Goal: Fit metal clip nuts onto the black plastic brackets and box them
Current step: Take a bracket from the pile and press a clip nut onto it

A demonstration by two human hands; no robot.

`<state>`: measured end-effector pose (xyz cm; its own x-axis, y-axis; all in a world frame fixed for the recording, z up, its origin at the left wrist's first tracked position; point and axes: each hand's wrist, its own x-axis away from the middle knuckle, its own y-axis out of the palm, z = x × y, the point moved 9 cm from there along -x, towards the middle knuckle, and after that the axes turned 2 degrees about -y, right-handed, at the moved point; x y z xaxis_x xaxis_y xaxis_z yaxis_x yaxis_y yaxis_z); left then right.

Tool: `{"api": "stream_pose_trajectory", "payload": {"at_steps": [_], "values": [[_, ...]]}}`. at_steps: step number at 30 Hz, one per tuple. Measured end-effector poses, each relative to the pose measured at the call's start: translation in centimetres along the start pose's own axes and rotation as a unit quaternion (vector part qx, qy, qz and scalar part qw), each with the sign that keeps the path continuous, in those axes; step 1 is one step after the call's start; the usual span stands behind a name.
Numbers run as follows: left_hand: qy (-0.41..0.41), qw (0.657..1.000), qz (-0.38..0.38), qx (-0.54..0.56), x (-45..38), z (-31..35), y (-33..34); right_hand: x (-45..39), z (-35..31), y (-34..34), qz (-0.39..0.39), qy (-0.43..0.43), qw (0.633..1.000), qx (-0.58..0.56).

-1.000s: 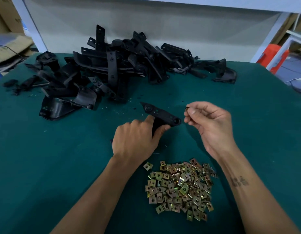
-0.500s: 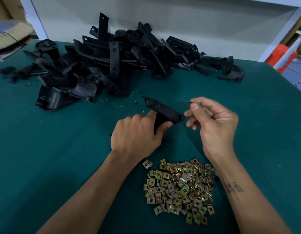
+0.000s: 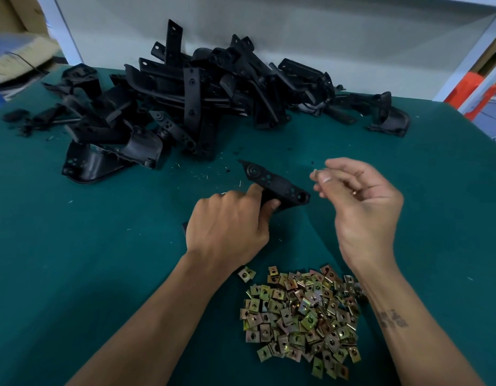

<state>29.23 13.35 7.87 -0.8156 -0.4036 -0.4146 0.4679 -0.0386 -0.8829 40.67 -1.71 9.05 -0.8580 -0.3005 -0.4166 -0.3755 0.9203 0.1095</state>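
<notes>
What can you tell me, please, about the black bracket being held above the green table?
The black plastic bracket is a matte, elongated flat piece with a round ringed boss at its far end, small holes along its middle and a larger hole at its near right end. It is raised and slanted over the green table. The left hand grips its lower part, hiding that part. The right hand, pinching a small clip nut, is close beside it but apart.

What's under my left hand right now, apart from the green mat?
The left hand grips a black bracket, whose flat drilled arm sticks out past the fingers. A dark corner shows at the hand's left edge. The hand covers the rest of the bracket, so its shape there cannot be seen.
</notes>
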Motion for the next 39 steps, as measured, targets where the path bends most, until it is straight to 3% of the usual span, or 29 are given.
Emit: {"api": "stream_pose_trajectory", "payload": {"at_steps": [5, 23, 39], "values": [[0.005, 1.0, 0.015, 0.019, 0.1, -0.1, -0.2, 0.5, 0.1, 1.6, -0.055, 0.007, 0.998, 0.026], [0.003, 1.0, 0.016, 0.02, 0.1, -0.1, -0.3, 0.4, 1.6, 2.1, -0.077, 0.066, 0.995, -0.003], [0.003, 1.0, 0.025, 0.006, 0.1, -0.2, 0.0, 0.5, 1.2, 2.4, -0.161, 0.12, 0.98, -0.005]]}}
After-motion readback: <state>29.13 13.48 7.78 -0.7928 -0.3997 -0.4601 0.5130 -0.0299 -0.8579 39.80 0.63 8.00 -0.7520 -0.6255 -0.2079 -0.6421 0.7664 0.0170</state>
